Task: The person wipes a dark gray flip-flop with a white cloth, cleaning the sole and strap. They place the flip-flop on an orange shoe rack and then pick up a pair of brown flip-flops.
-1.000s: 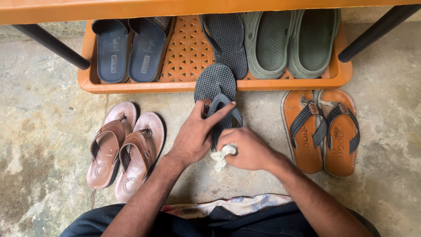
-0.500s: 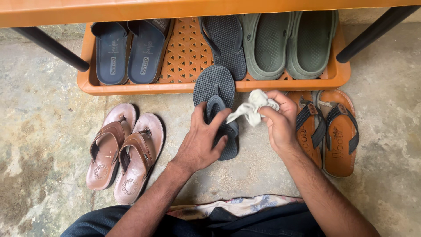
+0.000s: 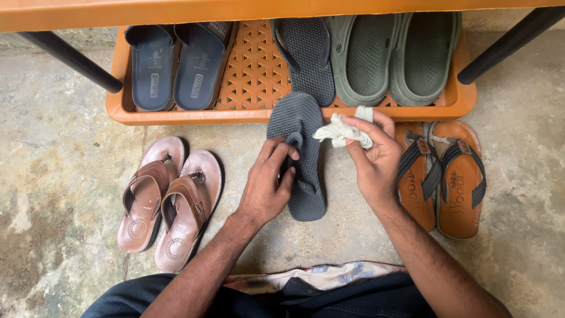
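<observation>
Now my left hand [image 3: 268,188] grips the grey slipper [image 3: 299,156] by its strap; my right hand [image 3: 374,159], at 3 o'clock, pinches a cloth [image 3: 341,131]. Better I hold the slipper firm, wiping gently.

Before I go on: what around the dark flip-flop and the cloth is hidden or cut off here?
- Dark flip-flop, head view: its strap is partly hidden by the left hand.
- White cloth: bunched in the right hand, its size unclear.
- Orange rack: its back is hidden under the upper shelf.
</observation>
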